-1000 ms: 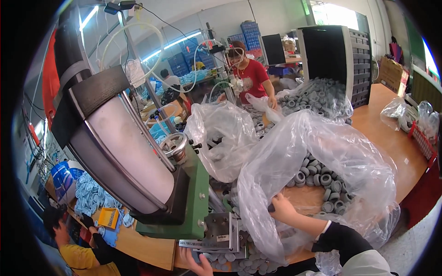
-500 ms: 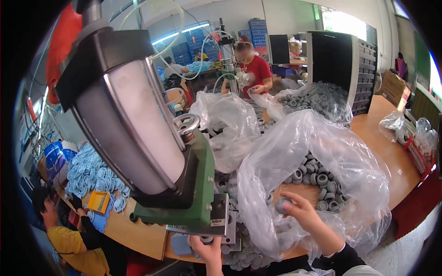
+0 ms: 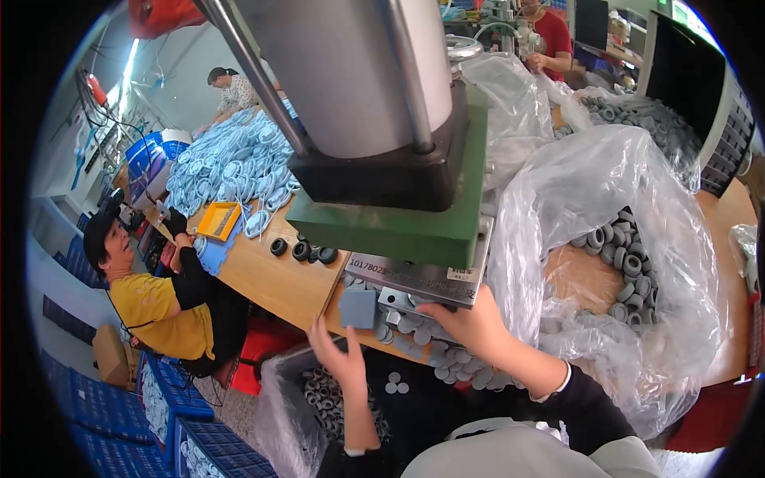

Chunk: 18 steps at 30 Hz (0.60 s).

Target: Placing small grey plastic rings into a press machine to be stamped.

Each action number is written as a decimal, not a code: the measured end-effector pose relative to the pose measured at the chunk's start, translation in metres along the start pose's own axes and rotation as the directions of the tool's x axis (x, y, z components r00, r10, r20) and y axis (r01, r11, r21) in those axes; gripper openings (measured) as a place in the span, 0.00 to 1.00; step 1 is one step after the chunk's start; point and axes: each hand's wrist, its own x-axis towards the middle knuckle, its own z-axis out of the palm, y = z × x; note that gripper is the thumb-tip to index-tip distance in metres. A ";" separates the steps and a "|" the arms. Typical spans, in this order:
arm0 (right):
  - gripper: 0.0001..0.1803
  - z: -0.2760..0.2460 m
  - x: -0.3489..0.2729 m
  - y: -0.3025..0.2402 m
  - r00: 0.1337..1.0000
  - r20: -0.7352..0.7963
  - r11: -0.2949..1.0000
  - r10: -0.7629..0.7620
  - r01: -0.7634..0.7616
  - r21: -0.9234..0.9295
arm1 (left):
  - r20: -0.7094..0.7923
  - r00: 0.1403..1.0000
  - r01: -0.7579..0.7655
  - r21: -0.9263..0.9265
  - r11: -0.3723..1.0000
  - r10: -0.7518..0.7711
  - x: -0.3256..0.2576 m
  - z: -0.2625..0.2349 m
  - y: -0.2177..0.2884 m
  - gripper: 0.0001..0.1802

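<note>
A bench press with a green head (image 3: 382,231) and a thick steel plate (image 3: 406,276) stands in front of me. My right hand (image 3: 474,323) reaches under that plate at the metal fixture block (image 3: 392,300). Its thumb shows there, but the plate hides the other fingers and anything in them. My left hand (image 3: 339,354) is open and empty, fingers spread, just off the near table edge beside a blue-grey pad (image 3: 358,309). Flat grey discs (image 3: 462,368) lie heaped below the fixture. On the right, an opened clear plastic bag (image 3: 518,239) holds grey ring-shaped caps (image 3: 633,275).
Below the left hand, a plastic-lined container (image 3: 279,398) holds many small rings. Several dark rings (image 3: 301,251) sit on the table left of the press. A co-worker in yellow (image 3: 151,307) sits at left, near a yellow tray (image 3: 218,221) and piled light-blue cords (image 3: 227,167).
My right hand has gone from the bag, where it held a grey cap, to the fixture. My left hand has left the fixture and let go of a dark ring. The view has swung left and down.
</note>
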 end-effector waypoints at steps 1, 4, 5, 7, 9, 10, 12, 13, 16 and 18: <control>0.15 -0.001 0.001 -0.005 1.000 -0.017 1.000 0.000 0.000 0.000 | 0.031 0.997 -0.072 -0.062 0.995 0.074 0.013 0.010 0.003 0.27; 0.18 -0.008 -0.001 -0.006 1.000 0.018 0.999 -0.023 0.022 0.046 | 0.329 0.934 -0.160 0.047 0.986 0.136 0.030 0.052 -0.007 0.24; 0.20 -0.010 -0.006 0.001 0.999 0.029 0.999 -0.032 0.032 0.020 | 0.414 0.900 -0.202 0.122 0.972 0.135 0.024 0.066 -0.018 0.23; 0.21 -0.033 -0.020 -0.005 0.994 0.063 0.992 0.091 -0.096 0.082 | 0.435 0.896 -0.146 0.096 0.985 0.090 0.024 0.068 -0.022 0.20; 0.15 -0.049 -0.039 0.024 0.973 -0.134 0.976 0.189 -0.171 0.133 | 0.442 0.896 -0.100 0.126 0.987 0.034 0.024 0.062 -0.029 0.20; 0.13 -0.065 -0.044 0.051 0.949 -0.270 0.987 0.162 -0.154 0.051 | 0.416 0.908 -0.111 0.117 0.987 0.052 0.024 0.059 -0.026 0.20; 0.14 -0.099 -0.043 0.093 0.902 -0.291 0.933 0.318 -0.352 -0.072 | 0.344 0.933 -0.137 0.070 0.988 0.106 0.020 0.055 -0.032 0.19; 0.16 -0.111 -0.042 0.120 0.905 -0.287 0.889 0.313 -0.386 -0.247 | 0.349 0.931 -0.134 0.065 0.989 0.104 0.015 0.058 -0.027 0.19; 0.21 -0.115 -0.033 0.191 0.930 -0.250 0.805 0.271 -0.361 -0.470 | 0.116 0.980 -0.143 -0.166 0.976 0.164 0.009 0.067 -0.009 0.19; 0.23 -0.110 -0.022 0.202 0.961 -0.151 0.758 0.231 -0.275 -0.592 | 0.025 0.972 -0.222 -0.227 0.948 0.234 0.005 0.057 0.026 0.21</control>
